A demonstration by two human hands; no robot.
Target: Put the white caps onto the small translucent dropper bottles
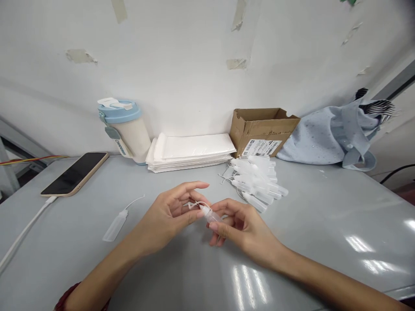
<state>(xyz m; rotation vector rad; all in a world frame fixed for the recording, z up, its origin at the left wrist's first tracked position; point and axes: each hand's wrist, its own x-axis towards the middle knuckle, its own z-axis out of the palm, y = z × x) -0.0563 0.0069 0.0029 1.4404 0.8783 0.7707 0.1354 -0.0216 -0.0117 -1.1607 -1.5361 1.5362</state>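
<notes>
Above the middle of the grey table I hold a small translucent squeeze bottle (214, 216) with a white nozzle cap and a thin strap. My right hand (240, 226) grips its body between thumb and fingers, hiding the lower end. At the cap end, my left hand (180, 207) pinches with the thumb against the fingers, its index finger stretched out above. A similar single bottle (116, 226) lies to the left, its strap sticking up to the right. Beyond my right hand lies a pile of several such bottles (256, 179).
At the back stand a blue-lidded cream tumbler (129, 134), stacked white packets (194, 147), an open cardboard box (262, 134) and a light blue fabric bag (317, 136). A phone (76, 172) with a white cable (27, 229) lies at the left, below the wall (194, 86).
</notes>
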